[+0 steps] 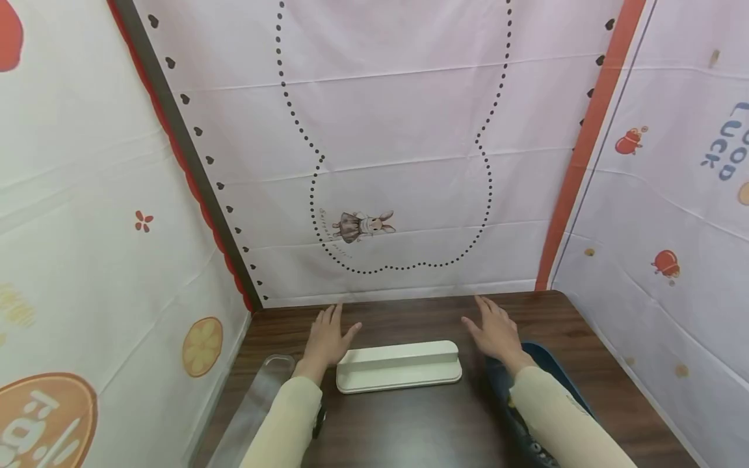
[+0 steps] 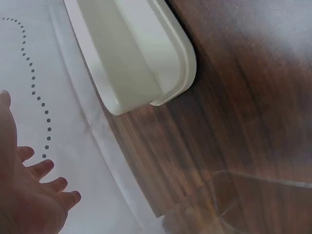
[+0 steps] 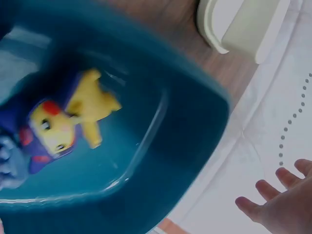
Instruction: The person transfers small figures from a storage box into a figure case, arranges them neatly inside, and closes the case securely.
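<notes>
A cream-coloured, long, shallow tray-like holder [image 1: 399,375] with a raised back ledge lies on the dark wooden table between the two hands. My left hand [image 1: 328,338] is held out with spread fingers just left of the holder and grips nothing. On the other side, my right hand [image 1: 495,330] reaches forward with its fingers apart, also holding nothing, above the far end of a blue basin [image 1: 548,364]. In the right wrist view, a yellow figure [image 3: 53,129] with red cheeks and a purple hood lies in that basin, beside a light-blue object [image 3: 12,163].
A clear plastic tray [image 1: 251,416] lies along the table's left side, under the left forearm. Patterned white cloth walls [image 1: 404,195] rise at the back, left and right of the wooden table [image 1: 404,429]. A small dark object [image 1: 318,421] shows at the left sleeve.
</notes>
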{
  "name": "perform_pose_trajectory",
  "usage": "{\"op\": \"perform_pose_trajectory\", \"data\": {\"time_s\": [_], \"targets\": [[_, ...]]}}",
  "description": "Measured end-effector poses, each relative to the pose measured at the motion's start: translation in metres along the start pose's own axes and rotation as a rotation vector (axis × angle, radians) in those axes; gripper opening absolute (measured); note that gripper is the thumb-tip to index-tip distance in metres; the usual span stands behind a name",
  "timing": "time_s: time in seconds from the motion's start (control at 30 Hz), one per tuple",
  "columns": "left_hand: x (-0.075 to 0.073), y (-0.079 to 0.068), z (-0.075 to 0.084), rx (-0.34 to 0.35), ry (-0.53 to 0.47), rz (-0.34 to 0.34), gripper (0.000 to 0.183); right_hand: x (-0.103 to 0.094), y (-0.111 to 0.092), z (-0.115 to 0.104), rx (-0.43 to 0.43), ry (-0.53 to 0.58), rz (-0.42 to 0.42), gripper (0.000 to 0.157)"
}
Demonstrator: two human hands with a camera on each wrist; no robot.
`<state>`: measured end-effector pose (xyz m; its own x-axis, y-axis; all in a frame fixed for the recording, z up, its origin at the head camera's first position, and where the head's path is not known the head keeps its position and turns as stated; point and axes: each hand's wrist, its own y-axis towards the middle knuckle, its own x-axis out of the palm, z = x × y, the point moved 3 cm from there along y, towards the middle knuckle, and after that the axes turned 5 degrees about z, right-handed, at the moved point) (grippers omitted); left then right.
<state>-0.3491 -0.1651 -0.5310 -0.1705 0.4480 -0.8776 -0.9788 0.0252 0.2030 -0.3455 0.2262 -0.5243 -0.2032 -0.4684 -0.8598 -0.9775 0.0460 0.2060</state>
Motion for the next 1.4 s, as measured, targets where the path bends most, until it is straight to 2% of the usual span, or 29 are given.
{"op": "perform_pose_trajectory", "data": {"time_s": [0.2, 0.4, 0.53, 0.7, 0.93, 1.1, 1.27, 1.4], "targets": [[0.009, -0.019, -0.011, -0.035, -0.157, 0.039, 0.092, -0.014, -0.019, 0.02, 0.001, 0.046, -0.004, 0.077], [0.019, -0.038, -0.023, -0.121, -0.286, 0.033, 0.096, -0.026, -0.039, 0.036, -0.015, 0.079, 0.007, 0.074], [0.032, -0.05, -0.032, -0.178, -0.358, 0.03, 0.097, -0.03, -0.053, 0.048, -0.023, 0.087, -0.002, 0.07], [0.052, -0.065, -0.043, -0.224, -0.434, 0.014, 0.099, -0.029, -0.07, 0.064, -0.016, 0.092, -0.058, 0.069], [0.076, -0.084, -0.055, -0.248, -0.471, -0.028, 0.112, -0.024, -0.087, 0.086, -0.001, 0.052, -0.201, 0.068], [0.087, -0.09, -0.062, -0.19, -0.442, -0.033, 0.121, -0.02, -0.096, 0.092, 0.008, 0.055, -0.302, 0.069], [0.092, -0.091, -0.065, -0.142, -0.416, 0.0, 0.113, -0.017, -0.102, 0.094, 0.059, 0.069, -0.372, 0.068], [0.093, -0.09, -0.064, -0.156, -0.405, 0.009, 0.103, -0.018, -0.105, 0.096, 0.101, 0.082, -0.413, 0.061]]}}
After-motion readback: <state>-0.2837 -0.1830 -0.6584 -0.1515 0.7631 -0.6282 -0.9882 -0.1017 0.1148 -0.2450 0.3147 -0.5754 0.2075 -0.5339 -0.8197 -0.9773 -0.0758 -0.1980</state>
